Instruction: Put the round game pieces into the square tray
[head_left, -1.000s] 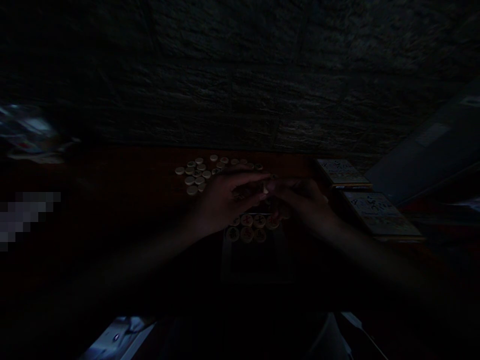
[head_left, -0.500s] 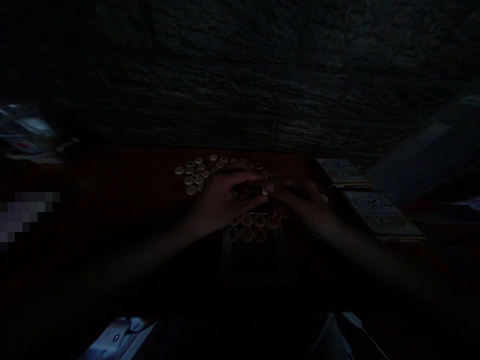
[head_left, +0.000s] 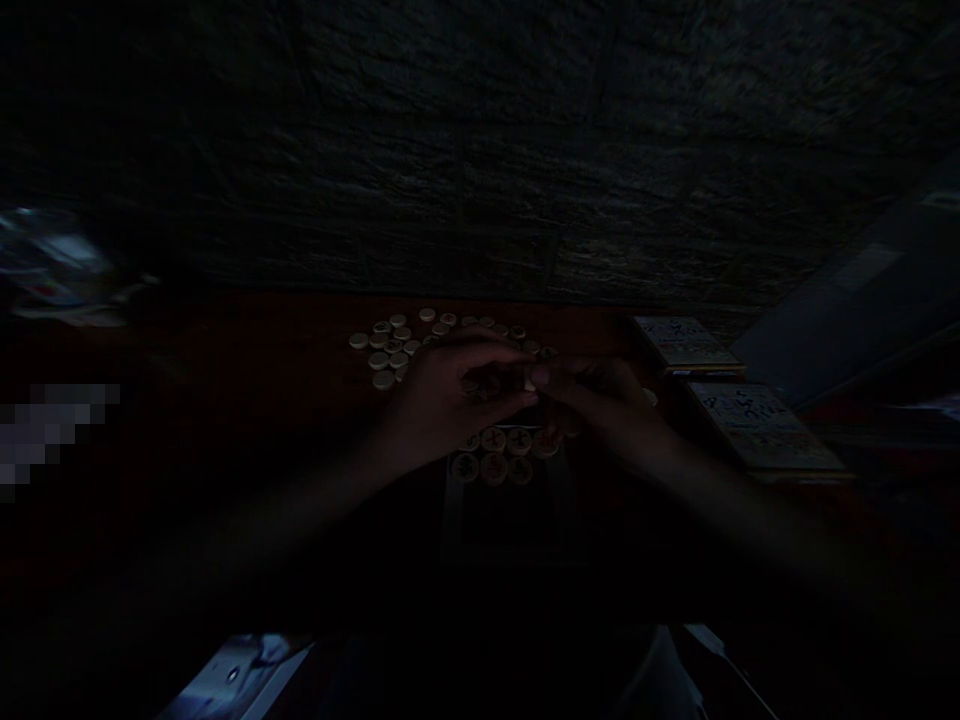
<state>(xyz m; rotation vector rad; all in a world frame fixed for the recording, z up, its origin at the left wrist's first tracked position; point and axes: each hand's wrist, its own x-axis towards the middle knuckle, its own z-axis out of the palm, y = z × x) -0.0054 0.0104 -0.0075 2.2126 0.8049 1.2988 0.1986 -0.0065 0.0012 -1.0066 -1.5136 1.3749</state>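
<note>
In dim light, my left hand (head_left: 446, 395) and my right hand (head_left: 604, 400) meet over the middle of the table. Between their fingertips is a pale round Chinese chess piece (head_left: 529, 382), pinched from both sides. Just below the hands, rows of Chinese chess pieces (head_left: 493, 468) with characters on top lie in a shallow dark tray (head_left: 510, 525). More loose pieces (head_left: 379, 361) are scattered beyond and to the left of my left hand. Part of the tray's far end is hidden by the hands.
Two flat boxes with printed lids, a far one (head_left: 686, 340) and a nearer one (head_left: 757, 425), lie at the right. A clear plastic-looking package (head_left: 56, 265) stands at the far left. A rough stone wall (head_left: 450, 180) rises behind the table (head_left: 255, 350).
</note>
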